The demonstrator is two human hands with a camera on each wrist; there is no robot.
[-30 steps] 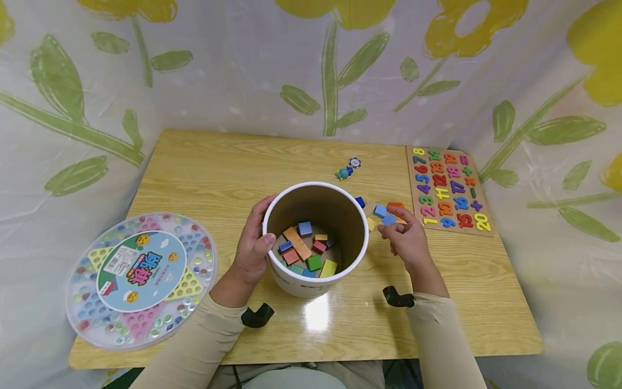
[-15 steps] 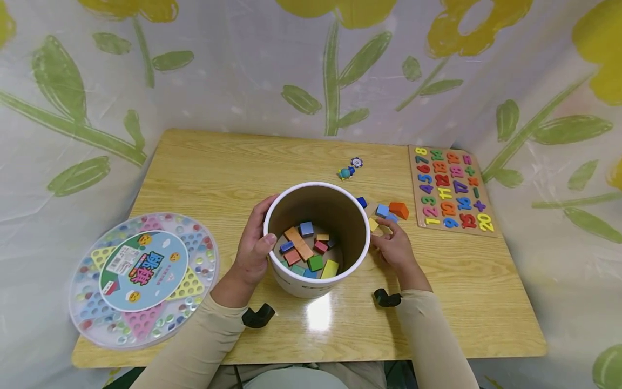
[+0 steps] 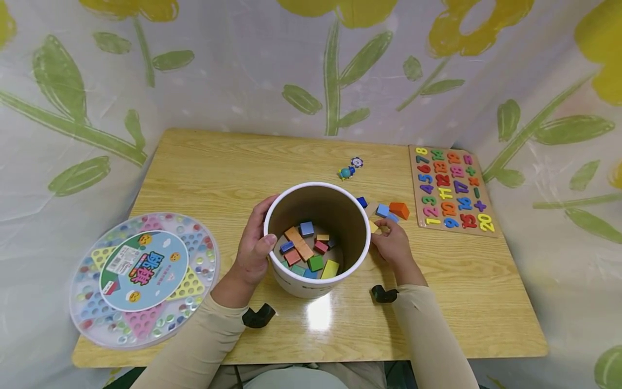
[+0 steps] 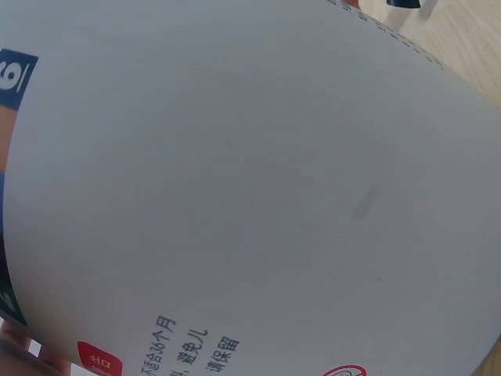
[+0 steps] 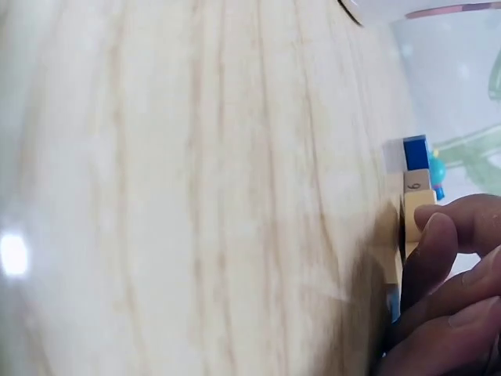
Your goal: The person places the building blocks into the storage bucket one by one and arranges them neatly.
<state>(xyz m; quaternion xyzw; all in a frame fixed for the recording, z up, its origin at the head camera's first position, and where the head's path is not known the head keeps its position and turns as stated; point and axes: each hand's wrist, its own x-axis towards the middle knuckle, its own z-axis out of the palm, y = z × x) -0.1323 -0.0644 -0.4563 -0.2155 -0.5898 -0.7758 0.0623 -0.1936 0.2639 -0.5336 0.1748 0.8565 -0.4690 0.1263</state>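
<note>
A white round bucket (image 3: 317,237) stands on the table with several coloured wooden blocks inside, among them a long orange block (image 3: 298,243) and a green block (image 3: 315,263). My left hand (image 3: 254,243) grips the bucket's left side, its thumb over the rim. In the left wrist view the bucket's printed wall (image 4: 250,188) fills nearly everything. Just right of the bucket, my right hand (image 3: 392,244) pinches a yellow block (image 3: 373,227) at the fingertips. The right wrist view shows the fingers (image 5: 434,243) against that yellow block (image 5: 419,213), partly hiding it.
Near the right hand lie a dark blue block (image 3: 362,202), light blue blocks (image 3: 382,210) and an orange block (image 3: 399,210). Behind is a small turtle-like toy (image 3: 346,173). A number board (image 3: 454,192) lies at right, a round Chinese checkers set (image 3: 144,281) at left.
My right hand has moved left and toward me, from the light blue blocks to the yellow block beside the bucket. My left hand and the bucket stay put.
</note>
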